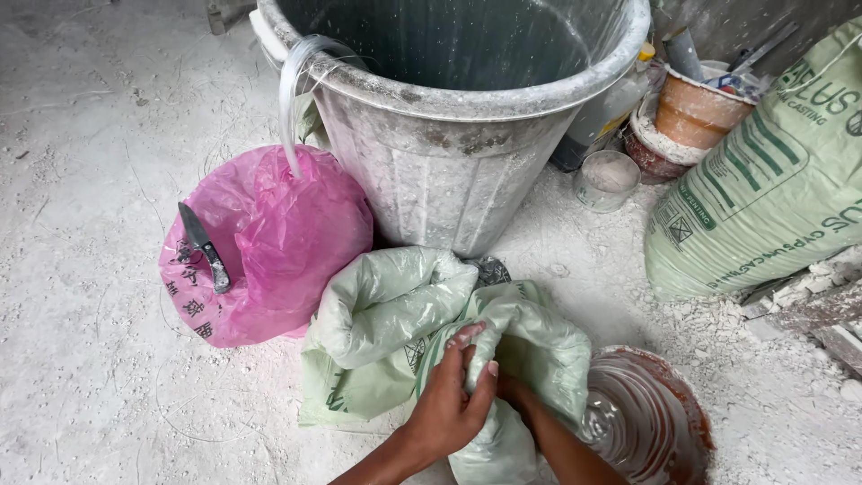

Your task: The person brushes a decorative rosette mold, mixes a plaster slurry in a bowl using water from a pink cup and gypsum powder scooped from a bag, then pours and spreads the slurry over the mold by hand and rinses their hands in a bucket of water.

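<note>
The pale green sack (395,314) lies on the powder-dusted floor (90,359) before a grey bin (449,135), left hand (453,400) clamped on it, right hand's (514,388) grip hidden.

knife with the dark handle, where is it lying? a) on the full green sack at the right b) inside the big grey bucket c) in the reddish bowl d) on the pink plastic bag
d: the knife rests on top of the pink plastic bag, left of the big grey bucket, apart from both hands.
</note>
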Demonstrator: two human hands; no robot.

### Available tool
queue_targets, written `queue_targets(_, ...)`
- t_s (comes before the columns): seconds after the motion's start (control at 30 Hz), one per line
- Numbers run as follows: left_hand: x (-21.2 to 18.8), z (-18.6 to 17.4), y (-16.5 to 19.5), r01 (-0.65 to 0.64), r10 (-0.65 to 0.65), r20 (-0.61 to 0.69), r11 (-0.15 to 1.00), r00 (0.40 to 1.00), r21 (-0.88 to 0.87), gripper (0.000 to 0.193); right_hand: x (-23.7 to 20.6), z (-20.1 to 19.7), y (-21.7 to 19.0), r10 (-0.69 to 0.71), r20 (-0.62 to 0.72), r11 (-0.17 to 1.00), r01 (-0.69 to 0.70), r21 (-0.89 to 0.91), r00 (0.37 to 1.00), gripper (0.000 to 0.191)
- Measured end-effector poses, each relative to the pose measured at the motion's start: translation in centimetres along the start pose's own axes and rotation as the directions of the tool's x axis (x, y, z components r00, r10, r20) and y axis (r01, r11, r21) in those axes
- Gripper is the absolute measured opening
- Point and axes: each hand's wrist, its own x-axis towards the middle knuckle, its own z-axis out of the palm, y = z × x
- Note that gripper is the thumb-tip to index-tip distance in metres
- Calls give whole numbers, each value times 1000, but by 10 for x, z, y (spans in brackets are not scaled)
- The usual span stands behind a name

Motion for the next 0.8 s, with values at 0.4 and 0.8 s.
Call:
queue_targets(0.4,7,4,9,232,-239,-73,968,968,-95,53,-35,-15,43,-99,203,879,-9,477,974,41)
queue_targets(0.8,17,13,38,366,-338,-146,892,930,267,51,-87,-92,-18,-516,-284,827,557,83,808,41)
